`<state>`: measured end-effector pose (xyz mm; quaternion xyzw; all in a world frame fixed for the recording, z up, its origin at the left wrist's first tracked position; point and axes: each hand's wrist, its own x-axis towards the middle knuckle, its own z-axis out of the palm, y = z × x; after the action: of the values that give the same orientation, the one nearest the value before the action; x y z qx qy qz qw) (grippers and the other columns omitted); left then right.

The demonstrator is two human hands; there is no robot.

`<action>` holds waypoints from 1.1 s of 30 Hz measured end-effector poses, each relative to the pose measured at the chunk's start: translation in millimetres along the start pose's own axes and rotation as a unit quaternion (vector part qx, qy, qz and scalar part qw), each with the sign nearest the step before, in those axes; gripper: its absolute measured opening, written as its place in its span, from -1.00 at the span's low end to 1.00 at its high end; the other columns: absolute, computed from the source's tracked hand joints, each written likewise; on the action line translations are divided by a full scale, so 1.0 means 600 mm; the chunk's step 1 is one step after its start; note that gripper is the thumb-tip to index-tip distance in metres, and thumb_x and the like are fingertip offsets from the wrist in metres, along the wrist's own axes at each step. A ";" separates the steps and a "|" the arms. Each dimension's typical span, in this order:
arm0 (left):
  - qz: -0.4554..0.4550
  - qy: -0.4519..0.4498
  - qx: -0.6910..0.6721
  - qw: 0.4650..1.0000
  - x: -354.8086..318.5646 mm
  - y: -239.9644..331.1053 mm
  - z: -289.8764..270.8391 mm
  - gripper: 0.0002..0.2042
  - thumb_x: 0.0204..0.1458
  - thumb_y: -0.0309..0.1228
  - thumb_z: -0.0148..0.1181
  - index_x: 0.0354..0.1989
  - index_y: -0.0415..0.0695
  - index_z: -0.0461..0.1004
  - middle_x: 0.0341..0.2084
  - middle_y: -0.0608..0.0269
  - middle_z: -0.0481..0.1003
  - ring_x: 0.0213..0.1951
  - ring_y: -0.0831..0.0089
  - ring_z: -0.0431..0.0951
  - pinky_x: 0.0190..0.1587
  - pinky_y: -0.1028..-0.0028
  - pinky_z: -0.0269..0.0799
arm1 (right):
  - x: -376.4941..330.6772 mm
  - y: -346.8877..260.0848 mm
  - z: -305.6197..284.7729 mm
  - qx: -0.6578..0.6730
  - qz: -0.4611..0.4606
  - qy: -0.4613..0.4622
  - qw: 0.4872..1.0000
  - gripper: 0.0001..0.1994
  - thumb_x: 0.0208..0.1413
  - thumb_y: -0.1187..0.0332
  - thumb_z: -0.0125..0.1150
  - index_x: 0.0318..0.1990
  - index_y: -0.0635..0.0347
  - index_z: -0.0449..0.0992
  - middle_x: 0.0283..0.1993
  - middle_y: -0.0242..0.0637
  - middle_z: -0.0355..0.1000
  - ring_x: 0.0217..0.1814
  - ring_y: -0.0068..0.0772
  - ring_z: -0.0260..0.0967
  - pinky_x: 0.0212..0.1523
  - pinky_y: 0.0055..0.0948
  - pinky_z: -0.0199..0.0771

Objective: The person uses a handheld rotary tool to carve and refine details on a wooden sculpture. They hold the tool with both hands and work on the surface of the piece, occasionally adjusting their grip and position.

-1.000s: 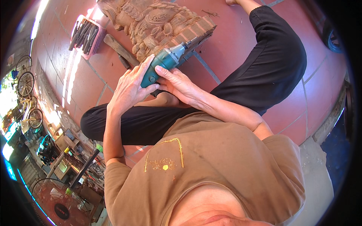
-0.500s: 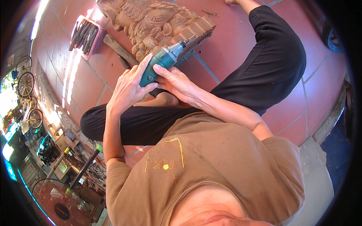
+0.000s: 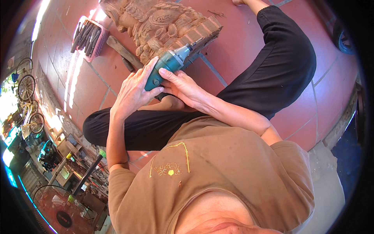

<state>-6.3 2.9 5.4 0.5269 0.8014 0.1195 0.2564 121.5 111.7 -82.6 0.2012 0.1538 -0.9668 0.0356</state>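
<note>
A teal and grey die grinder point(image 3: 167, 67) lies between my two hands, its thin metal bit pointing up and to the right. My left hand point(image 3: 134, 87) closes round the grinder's left side and rear end. From the right, my right hand point(image 3: 181, 85) grips its body, thumb laid along the casing. Just beyond the tool, a carved wooden figure point(image 3: 163, 27) with deep relief rests on the floor; the bit's tip overlaps its near right edge in this view, and I cannot tell whether they touch.
A pink plastic basket point(image 3: 100, 43) of dark carving tools stands left of the carving. Beside it lies a wooden mallet point(image 3: 124, 50). My black-trousered legs point(image 3: 272, 78) are folded on red floor tiles point(image 3: 233, 58). At lower left are a fan point(image 3: 64, 210), clutter and bicycles point(image 3: 27, 87).
</note>
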 end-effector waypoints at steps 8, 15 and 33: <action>-0.022 -0.009 -0.001 1.000 0.000 -0.001 -0.002 -0.17 -0.10 -0.23 0.36 0.38 -0.04 0.08 -0.20 -0.09 0.48 -0.22 -0.02 0.50 -0.09 0.18 0.41 | 0.006 -0.002 0.001 -0.011 0.004 0.000 1.000 -0.39 0.14 -0.03 0.25 0.18 0.19 0.29 0.13 -0.20 0.36 0.23 -0.32 0.30 0.23 -0.21 0.31; -0.021 0.011 -0.002 1.000 0.000 -0.004 0.000 -0.18 -0.09 -0.22 0.36 0.38 -0.02 0.08 -0.20 -0.11 0.49 -0.23 -0.05 0.51 -0.11 0.17 0.42 | 0.017 -0.002 -0.001 -0.018 -0.002 0.000 1.000 -0.35 0.11 -0.05 0.28 0.18 0.24 0.28 0.13 -0.16 0.37 0.20 -0.30 0.32 0.21 -0.21 0.32; -0.021 0.029 -0.006 0.999 0.004 -0.010 0.000 -0.19 -0.06 -0.19 0.34 0.37 -0.08 0.08 -0.17 -0.16 0.49 -0.19 -0.09 0.52 -0.10 0.16 0.41 | 0.025 -0.015 0.014 0.008 0.012 0.016 1.000 -0.50 0.14 0.07 0.28 0.10 0.20 0.36 0.00 -0.26 0.46 0.04 -0.40 0.43 0.09 -0.32 0.40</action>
<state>-11.7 2.6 2.0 0.5045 0.8187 0.1344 0.2389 103.3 117.6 -78.4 0.2186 0.1441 -0.9641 0.0433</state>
